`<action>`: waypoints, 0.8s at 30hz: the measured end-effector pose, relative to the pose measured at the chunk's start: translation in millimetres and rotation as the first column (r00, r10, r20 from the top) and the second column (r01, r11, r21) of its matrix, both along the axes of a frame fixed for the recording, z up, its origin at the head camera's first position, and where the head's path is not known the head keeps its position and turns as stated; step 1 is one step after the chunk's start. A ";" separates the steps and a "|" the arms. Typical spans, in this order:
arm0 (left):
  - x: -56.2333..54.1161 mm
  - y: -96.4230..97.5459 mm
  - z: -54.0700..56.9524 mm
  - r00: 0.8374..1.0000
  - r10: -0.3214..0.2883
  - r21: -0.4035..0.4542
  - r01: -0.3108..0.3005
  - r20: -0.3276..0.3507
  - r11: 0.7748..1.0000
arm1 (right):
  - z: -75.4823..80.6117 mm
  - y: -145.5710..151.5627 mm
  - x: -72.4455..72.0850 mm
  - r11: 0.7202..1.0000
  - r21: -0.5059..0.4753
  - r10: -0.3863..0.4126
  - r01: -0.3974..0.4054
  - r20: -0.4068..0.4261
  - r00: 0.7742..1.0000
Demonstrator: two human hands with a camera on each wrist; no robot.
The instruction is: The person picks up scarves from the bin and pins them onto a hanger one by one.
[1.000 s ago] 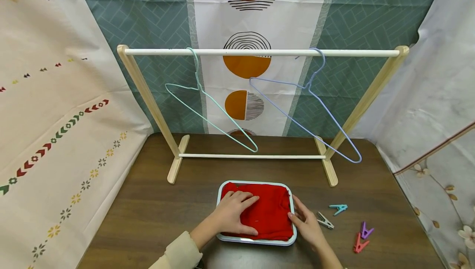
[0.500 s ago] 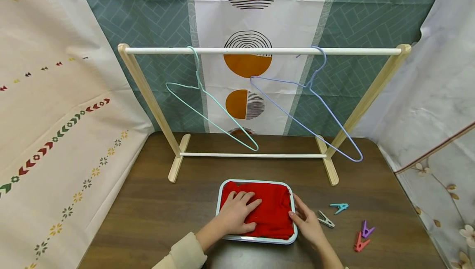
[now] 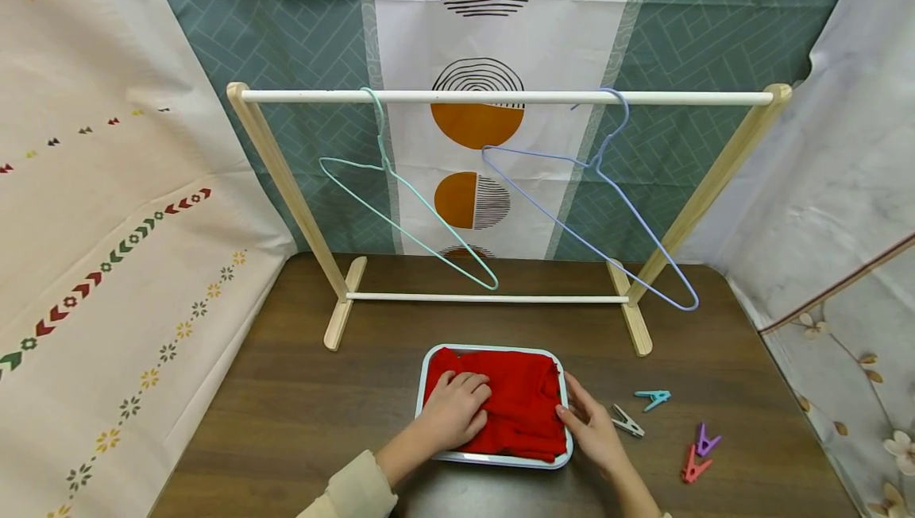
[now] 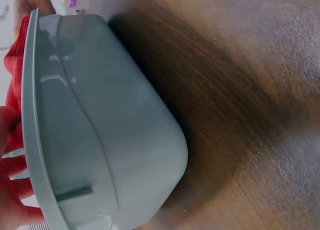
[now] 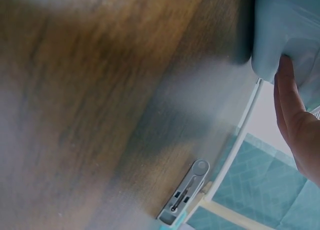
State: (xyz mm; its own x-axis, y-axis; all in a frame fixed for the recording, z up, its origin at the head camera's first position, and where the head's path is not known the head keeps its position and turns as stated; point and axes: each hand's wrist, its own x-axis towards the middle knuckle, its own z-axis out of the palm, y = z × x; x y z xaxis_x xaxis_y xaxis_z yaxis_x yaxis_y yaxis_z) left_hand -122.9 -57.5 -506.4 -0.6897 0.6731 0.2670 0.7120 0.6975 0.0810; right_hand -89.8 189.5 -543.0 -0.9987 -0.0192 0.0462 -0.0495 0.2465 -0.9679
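A pale grey-blue plastic basin (image 3: pixel 507 461) stands on the table with folded red cloth (image 3: pixel 525 391) inside; what kind of garment it is cannot be told. My left hand (image 3: pixel 453 411) lies over the left part of the cloth and grips it, thumb and fingers drawn together. Seen from the left wrist, the basin's outer wall (image 4: pixel 100 115) fills the middle, with the left hand's fingers (image 4: pixel 15 190) at the rim. My right hand (image 3: pixel 593 427) holds the basin's right side, thumb at the rim. The right wrist view has its fingers (image 5: pixel 290 89) along the outer wall.
Behind the basin stands a wooden rack with a white rail (image 3: pixel 515 97). A mint hanger (image 3: pixel 407 224) and a lilac hanger (image 3: pixel 593 160) hang from it. Right of the basin lie grey (image 3: pixel 627 421), blue (image 3: pixel 654 399), purple (image 3: pixel 706 440) and red (image 3: pixel 693 466) clothespins.
My left hand's spread fingers and thumb have drawn together on the red cloth, bunching it slightly. My right hand stays at the basin's side.
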 end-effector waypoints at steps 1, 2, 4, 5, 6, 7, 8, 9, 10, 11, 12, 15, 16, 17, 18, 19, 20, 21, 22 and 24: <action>-0.6 -0.6 -0.2 1.000 -0.001 0.027 0.001 0.003 1.000 | 0.0 0.0 0.2 1.000 -0.005 -0.001 0.001 -0.001 1.000; -1.5 -1.1 -0.1 1.000 -0.003 0.063 0.002 0.008 0.998 | -0.1 0.0 0.4 1.000 -0.007 -0.002 0.002 0.000 1.000; -3.8 -2.8 0.4 1.000 -0.007 0.151 0.004 0.019 0.989 | -0.1 0.1 0.8 1.000 -0.013 -0.002 0.002 0.001 1.000; -4.9 -3.8 1.0 1.000 -0.010 0.198 0.005 0.024 0.980 | -0.1 0.2 1.0 1.000 -0.016 -0.003 0.003 0.002 1.000; -6.1 -4.8 2.1 0.999 -0.013 0.245 0.005 0.033 0.970 | -0.2 0.3 1.1 1.000 -0.017 -0.003 0.003 0.004 1.000; -7.3 -5.9 3.6 0.999 -0.015 0.288 0.003 0.039 0.958 | -0.1 0.5 1.2 1.000 -0.019 -0.003 0.003 0.009 1.000; -8.3 -7.0 5.2 0.999 -0.017 0.323 0.000 0.049 0.946 | -0.1 0.6 1.1 1.000 -0.015 -0.003 0.003 0.012 1.000; -9.0 -8.0 6.8 0.998 -0.017 0.351 -0.004 0.059 0.936 | -0.1 0.9 1.1 1.000 -0.015 -0.003 0.003 0.019 1.000; -9.6 -8.8 9.0 0.998 -0.017 0.372 -0.009 0.067 0.928 | -0.1 1.1 1.0 1.000 -0.014 -0.005 0.005 0.028 1.000; -10.0 -9.4 11.0 0.997 -0.015 0.385 -0.016 0.078 0.923 | 0.0 1.3 0.8 1.000 -0.014 -0.007 0.008 0.039 0.999; -10.4 -9.8 13.1 0.996 -0.015 0.392 -0.021 0.088 0.920 | 0.2 1.5 0.6 1.000 -0.018 -0.010 0.011 0.053 0.999; -10.1 -9.9 17.4 0.995 -0.008 0.385 -0.033 0.104 0.922 | 0.4 1.7 0.0 0.999 -0.032 -0.014 0.017 0.087 0.996; -9.9 -9.8 18.4 0.994 -0.007 0.384 -0.035 0.109 0.923 | 0.0 1.7 -0.2 0.999 -0.034 -0.013 0.016 0.089 0.996; -9.7 -9.6 19.4 0.994 -0.006 0.382 -0.038 0.113 0.923 | -0.1 1.6 -0.3 0.999 -0.037 -0.014 0.018 0.094 0.996; -9.6 -9.4 20.5 0.993 -0.006 0.384 -0.040 0.118 0.922 | -0.5 1.6 -0.6 0.999 -0.032 -0.012 0.014 0.088 0.996; -9.8 -9.3 21.8 0.992 -0.005 0.386 -0.044 0.124 0.922 | -0.8 1.6 -0.7 1.000 -0.027 -0.011 0.013 0.083 0.997; -10.3 -9.2 23.3 0.991 -0.004 0.388 -0.048 0.132 0.920 | -0.8 1.5 -0.8 1.000 -0.023 -0.013 0.015 0.079 0.997; -11.0 -9.2 25.2 0.990 -0.003 0.391 -0.053 0.143 0.919 | -0.9 1.5 -1.0 1.000 -0.021 -0.014 0.015 0.077 0.997; -12.1 -9.1 27.5 0.988 -0.002 0.394 -0.059 0.152 0.917 | -1.1 1.5 -1.2 1.000 -0.018 -0.013 0.015 0.074 0.997; -15.2 -9.1 31.5 0.987 0.005 0.395 -0.070 0.164 0.916 | -0.7 1.5 -1.6 1.000 -0.012 -0.014 0.015 0.071 0.997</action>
State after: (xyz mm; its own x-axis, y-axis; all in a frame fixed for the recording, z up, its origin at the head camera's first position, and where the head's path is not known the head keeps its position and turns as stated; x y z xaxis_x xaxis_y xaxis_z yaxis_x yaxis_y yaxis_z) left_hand -138.1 -66.6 -474.8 -0.7672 0.5057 0.3946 0.6414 0.6099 0.4654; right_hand -91.4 191.0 -543.7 -0.9997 -0.0045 -0.0250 0.0233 0.2342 -0.9719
